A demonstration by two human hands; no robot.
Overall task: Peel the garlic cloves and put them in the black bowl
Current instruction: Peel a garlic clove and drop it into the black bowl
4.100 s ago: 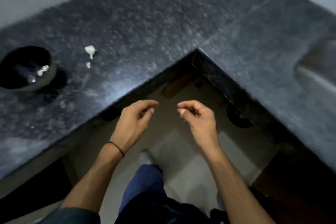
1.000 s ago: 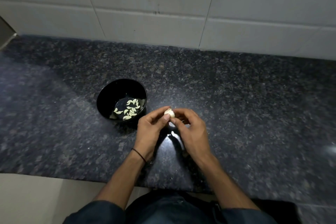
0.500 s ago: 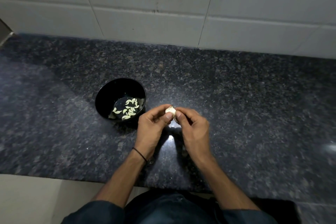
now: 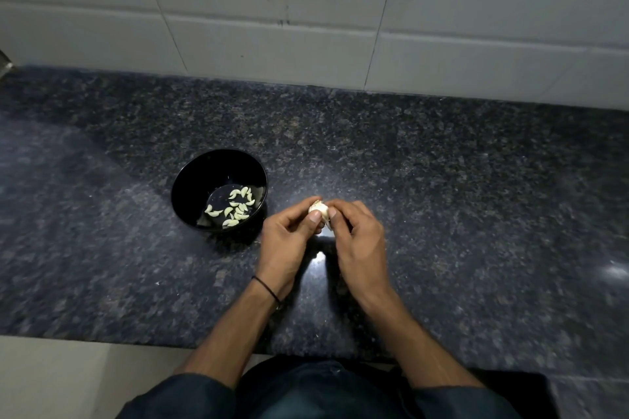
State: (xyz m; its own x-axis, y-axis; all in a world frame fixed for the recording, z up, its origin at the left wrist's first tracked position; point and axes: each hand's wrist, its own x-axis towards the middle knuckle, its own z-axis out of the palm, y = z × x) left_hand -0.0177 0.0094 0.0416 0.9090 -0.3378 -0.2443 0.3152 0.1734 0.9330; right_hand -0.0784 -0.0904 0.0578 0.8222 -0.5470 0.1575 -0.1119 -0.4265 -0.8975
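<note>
A black bowl [image 4: 190, 180] stands on the dark granite counter, left of my hands. Several pale peeled cloves [image 4: 238, 206] lie in its bottom. Just right of the bowl, my left hand [image 4: 286, 245] and my right hand [image 4: 357, 241] meet over the counter. Between their fingertips they pinch a small whitish piece of garlic [image 4: 320, 208], with papery skin showing on its right side. My thumbs press on it from the near side. A thin black band circles my left wrist.
The granite counter [image 4: 442, 214] stretches wide to both sides, with a white tiled wall [image 4: 306, 27] behind it. Its front edge runs just below my forearms, above pale floor at the lower left. A bright light reflection lies on the stone under my hands.
Four seconds ago my hands were empty over a counter corner, away from the bowl. Over the last second both hands have stayed at the garlic, fingers shifting slightly on it.
</note>
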